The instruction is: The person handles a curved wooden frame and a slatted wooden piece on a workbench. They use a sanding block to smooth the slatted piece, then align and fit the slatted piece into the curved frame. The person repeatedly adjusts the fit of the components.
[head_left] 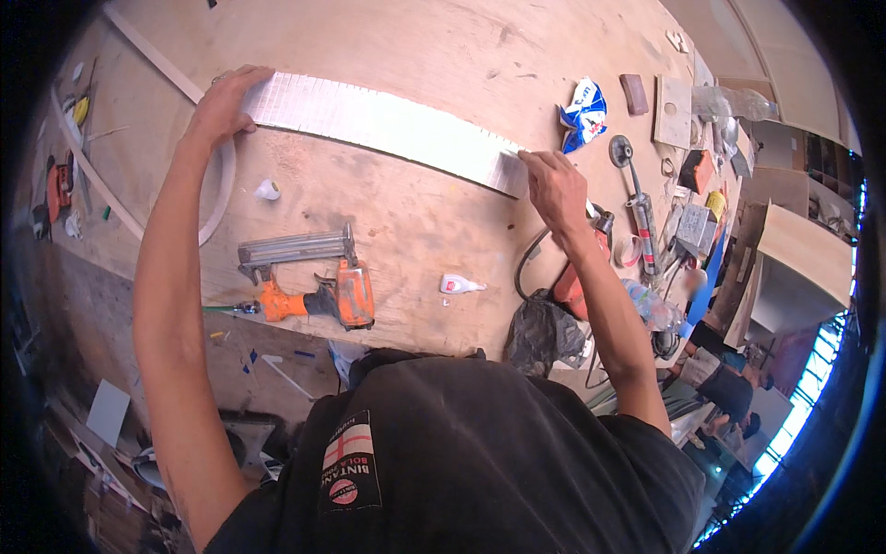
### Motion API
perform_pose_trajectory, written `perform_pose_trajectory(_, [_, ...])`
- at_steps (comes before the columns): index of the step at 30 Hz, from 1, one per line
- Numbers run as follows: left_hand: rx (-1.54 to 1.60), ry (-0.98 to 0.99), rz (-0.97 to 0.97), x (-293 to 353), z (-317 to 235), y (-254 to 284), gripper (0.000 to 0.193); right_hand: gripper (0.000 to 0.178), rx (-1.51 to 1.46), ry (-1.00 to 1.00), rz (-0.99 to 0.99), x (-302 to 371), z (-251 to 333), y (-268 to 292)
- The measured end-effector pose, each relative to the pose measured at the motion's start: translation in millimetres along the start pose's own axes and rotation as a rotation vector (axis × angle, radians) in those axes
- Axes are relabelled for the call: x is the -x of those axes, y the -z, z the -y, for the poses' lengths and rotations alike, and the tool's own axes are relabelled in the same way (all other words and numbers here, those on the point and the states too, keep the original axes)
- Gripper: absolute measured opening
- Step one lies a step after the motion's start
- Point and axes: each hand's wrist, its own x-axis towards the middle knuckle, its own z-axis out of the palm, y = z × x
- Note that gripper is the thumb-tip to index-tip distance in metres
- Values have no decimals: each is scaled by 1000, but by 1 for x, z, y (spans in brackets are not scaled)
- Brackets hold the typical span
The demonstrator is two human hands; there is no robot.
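Observation:
A long, flat, silvery-white strip with fine cross lines and small nicks along its edges lies across the wooden worktop. My left hand grips its left end, fingers over the far edge and thumb at the near one. At the other end my right hand is closed on the strip's corner. Nearer to me, an orange nail gun rests on its side with a hose attached. A small white squeeze bottle lies to its right, and a white cap-like piece sits below the strip.
Curved wooden strips lie at the left. Toward the right are a crumpled blue-white packet, a caulking gun, a black plastic bag, a red corded tool and a clear bottle. Other people are at the far right.

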Motion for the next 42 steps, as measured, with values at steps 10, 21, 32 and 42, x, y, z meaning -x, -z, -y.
perform_pose_trajectory(10, [67,-18,40,-2,0,5,91,27,-116,81,131,57,12,6])
perform_pose_trajectory(21, [29,-100,2,2,2,11,89,31,-94,-206,-21,-43,77,-11])
perform_pose_trajectory(32, [273,-219,56,-5,24,7,91,25,41,-759,-170,12,39,-42])
perform_pose_trajectory(42, [502,-317,84,-15,49,-4,89,23,-3,-831,-160,-129,226,-69])
